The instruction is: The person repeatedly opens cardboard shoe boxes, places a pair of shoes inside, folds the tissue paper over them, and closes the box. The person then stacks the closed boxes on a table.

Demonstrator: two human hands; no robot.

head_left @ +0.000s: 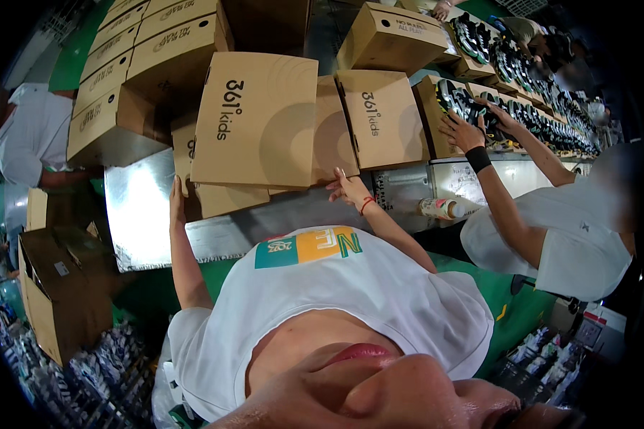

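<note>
a closed tan cardboard box (257,118) is found lying tilted across other boxes, above the near edge of a metal surface (229,239). the wearer's hands are noted as apart, one toward each side of it. the left hand (178,201) is set upright along the left side of the lower boxes (229,201); whether anything is gripped by it cannot be told. the right hand (349,190) is held palm-up with fingers loosely spread near the lower right corner; no firm hold is seen, and contact cannot be confirmed. for sound handling, it is judged that the box should be supported from both sides, kept level, and its lid not pulled by the edge, since the boxes beneath could be shifted.

to the right, another closed box (386,118) is noted; to the left, stacked boxes (147,79). farther right, shoes (458,100) are being handled by a co-worker (551,207).
</note>
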